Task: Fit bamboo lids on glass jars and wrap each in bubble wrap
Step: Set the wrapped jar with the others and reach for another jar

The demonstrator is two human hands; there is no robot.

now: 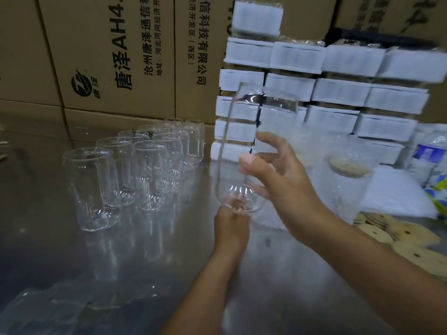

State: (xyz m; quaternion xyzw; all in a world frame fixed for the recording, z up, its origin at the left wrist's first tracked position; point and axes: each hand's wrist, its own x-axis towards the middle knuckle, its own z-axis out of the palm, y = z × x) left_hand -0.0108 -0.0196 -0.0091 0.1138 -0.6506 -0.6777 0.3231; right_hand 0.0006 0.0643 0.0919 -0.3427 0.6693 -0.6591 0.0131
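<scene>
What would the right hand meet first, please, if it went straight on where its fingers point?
The held jar, which the right hand grips; past it, probably the empty jars, though depth is unclear.

A person holds a clear glass jar in the air, tilted slightly, mouth upward. The left hand grips its base from below; the right hand holds its side, thumb on the glass. To the left, empty jars stand clustered on a shiny metal table. Bamboo lids lie at the right, near bubble wrap. White wrapped packs are stacked against cardboard boxes behind.
</scene>
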